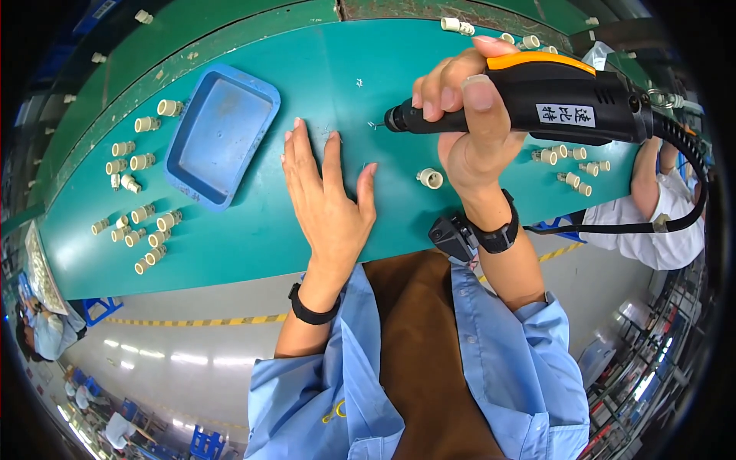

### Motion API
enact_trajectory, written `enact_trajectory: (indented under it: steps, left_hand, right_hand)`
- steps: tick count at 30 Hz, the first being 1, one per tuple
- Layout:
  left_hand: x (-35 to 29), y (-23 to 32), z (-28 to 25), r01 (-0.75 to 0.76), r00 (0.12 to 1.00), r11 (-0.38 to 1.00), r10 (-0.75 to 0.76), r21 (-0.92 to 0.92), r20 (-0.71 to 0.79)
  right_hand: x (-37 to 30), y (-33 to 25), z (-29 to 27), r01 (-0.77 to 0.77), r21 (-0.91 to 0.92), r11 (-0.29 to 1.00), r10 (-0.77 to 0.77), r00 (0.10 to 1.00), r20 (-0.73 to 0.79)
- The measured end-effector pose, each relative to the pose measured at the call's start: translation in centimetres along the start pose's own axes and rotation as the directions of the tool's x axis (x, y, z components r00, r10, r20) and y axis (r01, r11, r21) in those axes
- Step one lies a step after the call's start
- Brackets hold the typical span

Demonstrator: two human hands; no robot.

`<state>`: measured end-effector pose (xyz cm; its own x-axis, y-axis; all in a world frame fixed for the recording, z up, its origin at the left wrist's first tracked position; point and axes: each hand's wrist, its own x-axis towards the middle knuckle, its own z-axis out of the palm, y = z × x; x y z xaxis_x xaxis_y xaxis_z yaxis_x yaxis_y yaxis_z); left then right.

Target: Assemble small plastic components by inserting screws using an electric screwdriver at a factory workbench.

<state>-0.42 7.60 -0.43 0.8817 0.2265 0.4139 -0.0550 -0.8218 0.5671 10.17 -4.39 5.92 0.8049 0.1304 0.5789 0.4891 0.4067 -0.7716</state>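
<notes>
My right hand (481, 115) is wrapped round a black electric screwdriver (563, 103) with an orange lever along its top. The tool lies level, its thin bit pointing left at a few tiny silvery screws (371, 124) on the green table; whether the bit touches one I cannot tell. My left hand (330, 207) lies on the tabletop with its fingers spread and holds nothing. More tiny screws (360, 82) are scattered beyond its fingertips. Between my hands, nearer the right wrist, a single cream cylindrical fitting (431, 179) rests on the table.
A shallow blue tray (180, 165) sits left of my left hand. Several cream fittings (142, 161) stand around its left side, and others (563, 157) at the right. The screwdriver's black cable (694, 207) loops down on the right, near another person's arm (648, 180).
</notes>
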Motion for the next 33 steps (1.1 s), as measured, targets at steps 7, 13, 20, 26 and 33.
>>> enact_trajectory:
  steps: [7,13,20,26,33]
  left_hand:
    - [0.9,0.5,-0.7,0.032,0.994,0.999,-0.036,-0.041,-0.100]
    - [2.6,1.1,-0.2,-0.033,0.999,0.996,0.031,-0.086,-0.030]
    - [2.4,0.6,1.4,-0.041,0.998,0.994,0.037,-0.097,-0.040]
    - [2.4,0.2,1.8,-0.065,0.990,0.978,0.040,-0.196,-0.133]
    - [1.9,1.5,1.2,-0.087,0.990,0.945,0.046,-0.316,-0.136]
  right_hand:
    - [0.1,-1.0,-0.4,-0.005,-0.005,1.000,0.005,1.000,-0.015]
    - [0.0,-1.8,-1.2,-0.028,0.205,0.978,0.020,0.999,0.038]
    - [-0.2,-2.4,-1.9,-0.023,0.179,0.984,0.009,0.997,0.078]
    - [0.3,-4.7,-2.8,0.032,0.169,0.985,-0.036,0.999,0.021]
    - [-4.0,-12.8,3.4,0.054,0.246,0.968,-0.052,0.999,-0.014]
